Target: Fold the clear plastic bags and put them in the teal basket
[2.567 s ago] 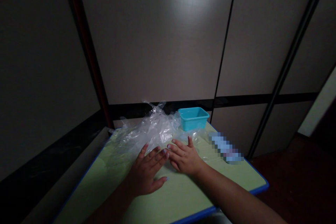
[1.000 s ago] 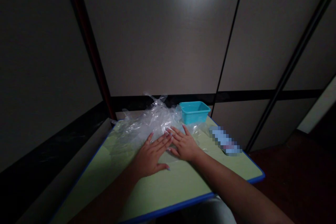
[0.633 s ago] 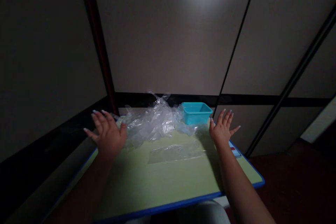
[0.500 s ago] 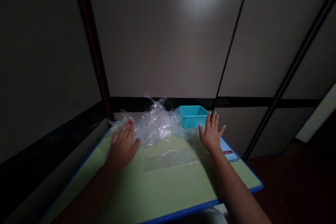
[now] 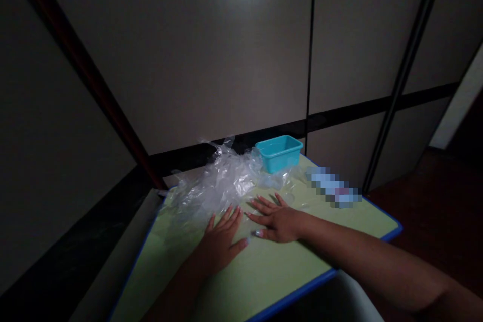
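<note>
My left hand [image 5: 222,242] is over the green table [image 5: 260,282], palm down, fingers stretched towards a heap of crumpled clear plastic bags [image 5: 226,176]. Close beside it, my right hand [image 5: 278,222] reaches in from the right with its fingers spread, palm down. Neither hand grips anything. Some thin clear plastic shows around the right fingers. How much of it lies beneath the hands is hidden.
A turquoise plastic basket [image 5: 282,160] stands at the table's back edge, right of the heap. A blurred-out, light blue flat item [image 5: 332,186] lies near the right edge. Behind the table rise grey cabinet panels [image 5: 226,70].
Both hands have come inward from the sides to the middle of the table and are now close together. The flat plastic sheet there is largely covered. The camera view has tilted.
</note>
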Motion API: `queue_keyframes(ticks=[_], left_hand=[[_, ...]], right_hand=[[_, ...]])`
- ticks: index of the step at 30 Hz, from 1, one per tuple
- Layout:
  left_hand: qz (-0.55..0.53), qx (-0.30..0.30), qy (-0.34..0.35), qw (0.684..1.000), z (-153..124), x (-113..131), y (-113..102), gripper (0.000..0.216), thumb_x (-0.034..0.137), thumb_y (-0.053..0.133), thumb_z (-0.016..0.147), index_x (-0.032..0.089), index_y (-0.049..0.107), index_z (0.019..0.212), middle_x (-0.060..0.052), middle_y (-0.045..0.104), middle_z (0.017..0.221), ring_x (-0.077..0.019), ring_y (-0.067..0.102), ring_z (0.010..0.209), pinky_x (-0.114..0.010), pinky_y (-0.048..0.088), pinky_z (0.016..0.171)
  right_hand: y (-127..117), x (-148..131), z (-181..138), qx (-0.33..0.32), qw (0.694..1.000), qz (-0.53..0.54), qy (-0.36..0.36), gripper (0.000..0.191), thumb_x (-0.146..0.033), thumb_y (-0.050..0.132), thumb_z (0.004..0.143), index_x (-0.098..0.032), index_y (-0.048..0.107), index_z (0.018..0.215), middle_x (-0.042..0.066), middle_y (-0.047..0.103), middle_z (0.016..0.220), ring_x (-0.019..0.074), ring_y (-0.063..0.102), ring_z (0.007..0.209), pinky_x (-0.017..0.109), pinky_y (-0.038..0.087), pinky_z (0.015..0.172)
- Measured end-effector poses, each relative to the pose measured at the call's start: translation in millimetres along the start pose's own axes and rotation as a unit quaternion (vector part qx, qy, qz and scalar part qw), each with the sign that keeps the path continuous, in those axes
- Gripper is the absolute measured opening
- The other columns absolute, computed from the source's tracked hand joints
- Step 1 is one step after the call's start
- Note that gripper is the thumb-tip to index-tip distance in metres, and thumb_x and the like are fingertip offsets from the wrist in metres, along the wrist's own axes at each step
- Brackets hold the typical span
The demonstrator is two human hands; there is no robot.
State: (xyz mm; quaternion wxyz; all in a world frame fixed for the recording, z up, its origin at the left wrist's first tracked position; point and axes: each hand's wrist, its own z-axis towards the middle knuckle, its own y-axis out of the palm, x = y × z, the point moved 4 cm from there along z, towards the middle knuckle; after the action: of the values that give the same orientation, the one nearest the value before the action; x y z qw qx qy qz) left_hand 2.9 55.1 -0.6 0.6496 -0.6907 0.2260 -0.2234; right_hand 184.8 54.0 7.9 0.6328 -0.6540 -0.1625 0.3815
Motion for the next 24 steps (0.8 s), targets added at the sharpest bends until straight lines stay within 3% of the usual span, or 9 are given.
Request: queue_keyframes(ticks=[9, 14, 18, 22, 24], left_hand=[[-0.027, 0.014, -0.013, 0.999, -1.3, -2.0, 4.1, 0.066, 0.053, 0.030, 0.087, 0.022, 0.008, 0.141, -0.007, 0.013, 0.147, -0.0266, 0.007, 0.135, -0.059, 0.009, 0.102], [-0.035, 0.031, -0.007, 0.999, 0.2, -2.9, 0.0, 0.060, 0.051, 0.031, 0.088, 0.029, 0.012, 0.140, -0.007, 0.013, 0.147, -0.0286, 0.007, 0.134, -0.060, 0.011, 0.101], [-0.043, 0.033, -0.001, 0.999, 0.8, -3.4, -3.8, 0.051, 0.048, 0.031, 0.089, 0.035, 0.021, 0.137, -0.006, 0.013, 0.147, -0.0292, 0.004, 0.134, -0.060, 0.014, 0.099], [-0.049, 0.028, -0.016, 0.998, -0.4, -6.8, -3.3, 0.054, 0.049, 0.035, 0.087, 0.032, 0.025, 0.137, -0.010, 0.013, 0.147, -0.0302, 0.006, 0.134, -0.060, 0.016, 0.099], [-0.065, 0.050, -0.010, 0.997, -0.6, -8.9, -6.8, 0.055, 0.048, 0.035, 0.087, 0.028, 0.024, 0.138, -0.010, 0.014, 0.147, -0.0296, 0.008, 0.134, -0.060, 0.015, 0.099]], right_hand=[[-9.9, 44.0, -4.1, -0.021, 0.985, -0.032, 0.167, 0.057, -0.058, 0.023, 0.088, -0.033, 0.017, 0.139, 0.009, 0.003, 0.147, 0.0318, -0.003, 0.133, 0.067, -0.007, 0.093], [-13.6, 21.5, -1.4, 0.006, 0.995, -0.022, 0.101, 0.060, -0.060, 0.026, 0.086, -0.035, 0.014, 0.139, 0.008, 0.001, 0.147, 0.0313, -0.004, 0.133, 0.066, -0.005, 0.094], [-8.1, 7.4, 2.1, -0.013, 0.999, -0.012, 0.050, 0.055, -0.059, 0.027, 0.087, -0.037, 0.022, 0.137, 0.006, 0.004, 0.147, 0.0307, -0.003, 0.133, 0.065, -0.002, 0.095], [-10.1, 26.7, -0.4, -0.022, 0.996, -0.004, 0.085, 0.058, -0.059, 0.031, 0.085, -0.034, 0.022, 0.138, 0.007, 0.004, 0.148, 0.0323, -0.004, 0.133, 0.067, 0.000, 0.094], [-19.8, 44.3, -3.8, 0.010, 0.993, 0.004, 0.113, 0.060, -0.058, 0.033, 0.085, -0.032, 0.023, 0.138, 0.007, 0.003, 0.148, 0.0319, -0.004, 0.133, 0.067, 0.002, 0.095]])
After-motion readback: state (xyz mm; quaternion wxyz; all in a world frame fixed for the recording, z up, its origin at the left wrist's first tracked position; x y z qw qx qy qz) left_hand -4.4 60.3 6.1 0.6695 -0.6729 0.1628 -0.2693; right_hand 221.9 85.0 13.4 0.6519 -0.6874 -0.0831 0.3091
